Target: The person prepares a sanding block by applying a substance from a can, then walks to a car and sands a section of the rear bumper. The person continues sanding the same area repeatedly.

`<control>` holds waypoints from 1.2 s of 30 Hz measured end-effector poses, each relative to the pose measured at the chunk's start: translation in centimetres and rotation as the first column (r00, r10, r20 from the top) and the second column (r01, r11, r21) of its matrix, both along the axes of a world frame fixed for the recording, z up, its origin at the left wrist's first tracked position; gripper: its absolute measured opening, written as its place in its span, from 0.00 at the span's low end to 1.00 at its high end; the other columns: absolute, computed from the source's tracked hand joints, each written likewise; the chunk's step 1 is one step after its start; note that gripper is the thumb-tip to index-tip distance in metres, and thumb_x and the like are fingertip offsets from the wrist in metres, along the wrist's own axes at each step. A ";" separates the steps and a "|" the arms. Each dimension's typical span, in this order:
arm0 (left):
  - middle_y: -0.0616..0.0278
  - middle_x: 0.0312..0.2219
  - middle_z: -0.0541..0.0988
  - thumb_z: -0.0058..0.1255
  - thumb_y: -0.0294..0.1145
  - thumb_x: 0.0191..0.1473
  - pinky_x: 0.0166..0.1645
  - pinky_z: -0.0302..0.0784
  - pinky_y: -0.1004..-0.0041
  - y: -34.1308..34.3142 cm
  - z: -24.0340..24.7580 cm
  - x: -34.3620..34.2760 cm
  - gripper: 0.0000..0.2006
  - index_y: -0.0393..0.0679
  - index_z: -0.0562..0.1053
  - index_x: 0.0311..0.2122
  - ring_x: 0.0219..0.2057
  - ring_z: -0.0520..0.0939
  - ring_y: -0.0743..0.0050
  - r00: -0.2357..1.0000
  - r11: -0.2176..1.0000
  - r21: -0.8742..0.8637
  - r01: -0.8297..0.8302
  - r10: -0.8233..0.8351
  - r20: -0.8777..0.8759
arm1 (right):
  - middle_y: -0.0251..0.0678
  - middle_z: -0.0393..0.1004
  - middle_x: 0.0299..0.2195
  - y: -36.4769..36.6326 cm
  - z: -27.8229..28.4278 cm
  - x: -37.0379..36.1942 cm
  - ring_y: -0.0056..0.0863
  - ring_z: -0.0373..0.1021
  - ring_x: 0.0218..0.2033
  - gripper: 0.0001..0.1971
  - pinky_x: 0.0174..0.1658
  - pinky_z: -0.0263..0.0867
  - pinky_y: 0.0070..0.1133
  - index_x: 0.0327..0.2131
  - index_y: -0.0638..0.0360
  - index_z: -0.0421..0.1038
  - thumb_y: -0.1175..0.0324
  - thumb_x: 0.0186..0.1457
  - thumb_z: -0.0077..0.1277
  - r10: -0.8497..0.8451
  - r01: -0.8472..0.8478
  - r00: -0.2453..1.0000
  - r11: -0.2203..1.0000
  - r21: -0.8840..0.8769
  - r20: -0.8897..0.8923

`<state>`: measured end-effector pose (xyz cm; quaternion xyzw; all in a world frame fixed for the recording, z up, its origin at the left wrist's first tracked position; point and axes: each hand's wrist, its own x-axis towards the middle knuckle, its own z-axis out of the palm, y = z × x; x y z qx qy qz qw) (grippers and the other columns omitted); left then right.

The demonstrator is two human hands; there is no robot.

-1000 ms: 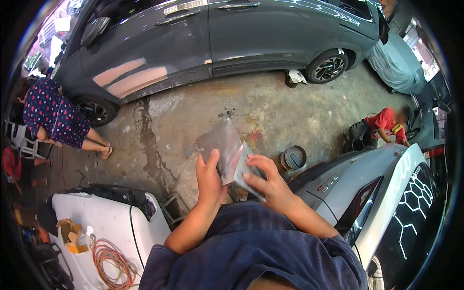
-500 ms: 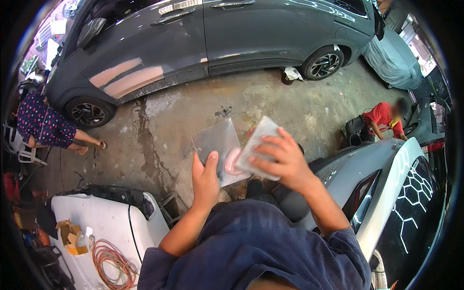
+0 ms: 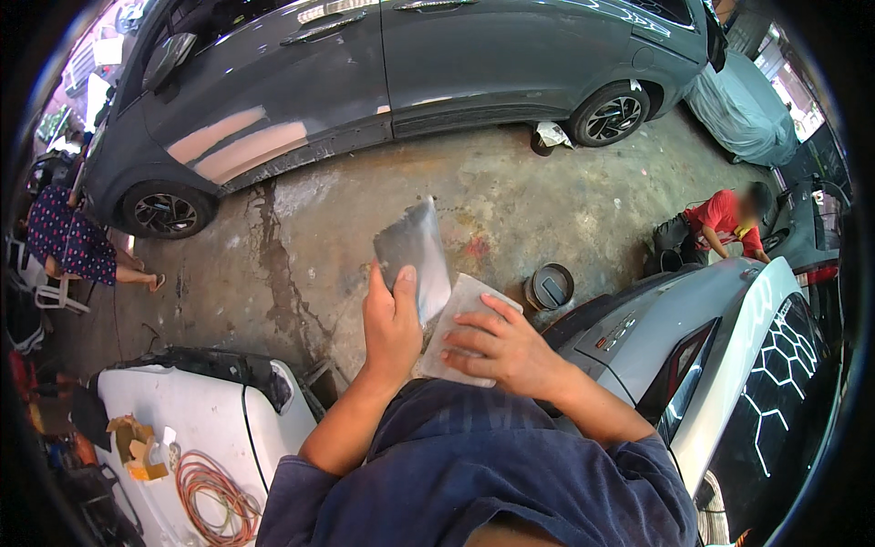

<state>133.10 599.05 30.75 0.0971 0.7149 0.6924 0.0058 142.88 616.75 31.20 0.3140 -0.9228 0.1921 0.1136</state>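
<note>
My left hand (image 3: 392, 333) is closed on a thin grey mixing plate (image 3: 412, 251), with the thumb over its near face and the plate tilted upright. To the right of it, my right hand (image 3: 506, 351) grips a flat, pale grey spreader (image 3: 465, 298), its fingers laid across the upper face. The spreader's left edge is close to the plate's lower right edge; whether they touch I cannot tell. No pink paste shows on the visible faces; the spreader's underside is hidden.
Ahead stands a dark grey car (image 3: 510, 64) with pink filler patches (image 3: 251, 150) on its door. A round dark bucket (image 3: 550, 286) sits on the floor. A silver car (image 3: 620, 342) is at right, a white car panel (image 3: 182, 410) at left. Two people (image 3: 725, 219) (image 3: 77, 237) are nearby.
My right hand has drawn the spreader down toward my body. The plate has turned in my left hand, and the pink paste seen between the two is out of sight. The bucket is uncovered.
</note>
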 end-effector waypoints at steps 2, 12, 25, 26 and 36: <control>0.54 0.39 0.79 0.42 0.34 0.66 0.45 0.73 0.71 0.0 0.8 -0.2 0.16 0.31 0.66 0.52 0.41 0.78 0.70 0.999 0.997 0.068 -0.042 0.041 0.013 | 0.28 0.71 0.50 1.1 0.0 0.0 0.32 0.64 0.58 0.19 0.66 0.51 0.45 0.46 0.43 0.77 0.72 0.48 0.52 -0.064 0.065 0.995 0.998 -0.014 0.075; 0.56 0.47 0.75 0.46 0.28 0.63 0.52 0.76 0.64 0.8 -1.5 0.8 0.16 0.39 0.64 0.54 0.47 0.79 0.65 0.843 0.740 0.656 -0.145 -0.254 0.473 | 0.45 0.67 0.54 3.2 -2.1 -2.1 0.49 0.63 0.58 0.34 0.62 0.60 0.39 0.56 0.47 0.71 0.84 0.41 0.53 -0.215 0.256 0.960 0.932 -0.256 0.177; 0.59 0.45 0.75 0.47 0.37 0.65 0.55 0.69 0.71 -0.3 -1.7 0.5 0.19 0.36 0.64 0.55 0.47 0.74 0.75 0.980 0.945 0.320 0.069 -0.125 0.157 | 0.29 0.74 0.45 2.3 2.8 -2.5 0.34 0.69 0.52 0.20 0.64 0.53 0.46 0.44 0.43 0.79 0.70 0.43 0.56 -0.160 0.164 0.971 0.986 0.013 -0.176; 0.58 0.46 0.75 0.47 0.37 0.66 0.55 0.68 0.72 -0.9 -1.3 0.2 0.19 0.35 0.64 0.56 0.47 0.74 0.75 0.979 0.955 0.285 0.082 -0.131 0.158 | 0.29 0.74 0.44 1.4 2.9 -2.6 0.33 0.70 0.51 0.20 0.64 0.53 0.47 0.43 0.43 0.79 0.70 0.42 0.57 -0.131 0.132 0.979 0.991 0.000 -0.157; 0.36 0.37 0.78 0.40 0.34 0.66 0.45 0.74 0.59 -0.9 -1.2 0.8 0.25 0.42 0.58 0.65 0.39 0.82 0.42 0.986 0.985 0.035 0.169 -0.169 -0.003 | 0.29 0.76 0.43 -0.2 2.9 -3.3 0.34 0.71 0.50 0.17 0.62 0.56 0.43 0.39 0.49 0.79 0.73 0.40 0.59 -0.105 0.103 0.991 0.994 -0.027 -0.088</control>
